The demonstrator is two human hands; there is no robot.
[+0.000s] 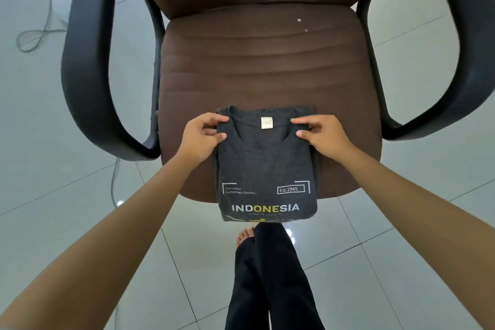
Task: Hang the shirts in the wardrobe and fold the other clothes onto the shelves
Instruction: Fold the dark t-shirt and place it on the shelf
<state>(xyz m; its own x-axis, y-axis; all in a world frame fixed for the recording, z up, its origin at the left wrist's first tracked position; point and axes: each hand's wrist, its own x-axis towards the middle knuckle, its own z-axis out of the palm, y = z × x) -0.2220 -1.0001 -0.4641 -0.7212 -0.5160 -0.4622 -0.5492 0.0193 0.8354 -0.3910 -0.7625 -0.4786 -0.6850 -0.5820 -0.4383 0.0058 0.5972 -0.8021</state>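
Chair: we stand over a brown padded office chair (257,61) with black armrests, set on a pale tiled floor (80,222); its seat serves as our folding surface.
T-shirt: the dark grey T-shirt (265,166) lies on the front of the seat, already folded into a narrow rectangle, collar and neck label facing away from us, the printed end with INDONESIA hanging just past the seat's front edge.
Left hand: our left hand (201,136) pinches the shirt's upper left corner beside the collar, thumb and fingers curled on the cloth.
Right hand: our right hand (321,134) pinches the upper right corner the same way, fingers closed on the fabric.
Step in hand: we judge this to be the folding stage, with the sides turned in and the lengthwise fold not yet made.
Next move: we would likely bring the two held corners toward us, over the print, keeping both edges level so the bundle stays square, then carry it to a shelf; no wardrobe or shelf is in view.
Risk: the overhanging end may slip off the seat.
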